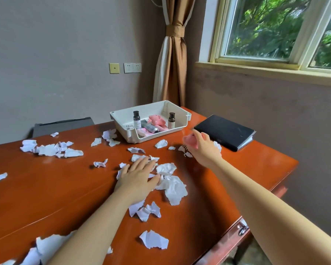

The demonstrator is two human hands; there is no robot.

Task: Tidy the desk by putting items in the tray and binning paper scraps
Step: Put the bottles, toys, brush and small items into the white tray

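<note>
I count 1 white tray point(180, 125) at the far edge of the red-brown desk point(65, 188); inside it stand 2 dark-capped bottles, 1 on the left point(136, 119) and 1 on the right point(171, 119); between them lie 1 pink toy point(157, 120) and 1 grey tube point(150, 128). Torn paper scraps point(174, 188) litter the desktop, more than 20 of them, from the near left corner to the tray. The left hand point(139, 178) lies flat, fingers straight, pressing on scraps mid-desk. The right hand point(204, 150) is lifted near the tray's right end, fingers curled round 1 small pink object point(189, 139), which is blurred. Just right of it rests 1 closed black folder point(225, 131).
</note>
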